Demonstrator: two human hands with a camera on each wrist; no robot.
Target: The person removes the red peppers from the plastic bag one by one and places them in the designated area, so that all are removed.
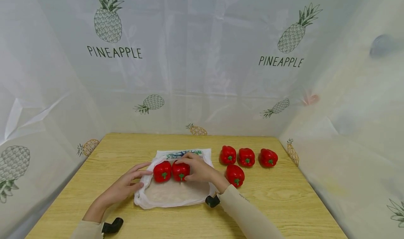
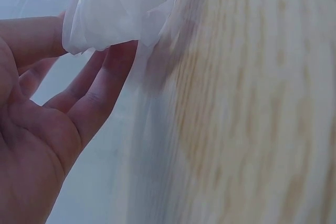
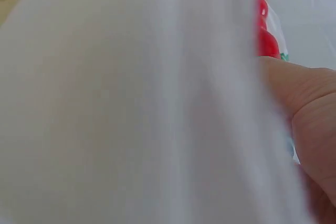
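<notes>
Pineapple-print curtain (image 1: 195, 74) | four loose peppers (image 1: 246, 157) right of bag (image 1: 173, 193) | left grip (image 1: 121, 186) pinching bag, right grip (image 1: 199, 168) clasping pepper (image 1: 180, 170)

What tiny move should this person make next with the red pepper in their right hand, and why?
Probably settle the pepper and ease the right fingers off: it is already beside another pepper inside the open white bag, whose edge the left fingers hold.
</notes>
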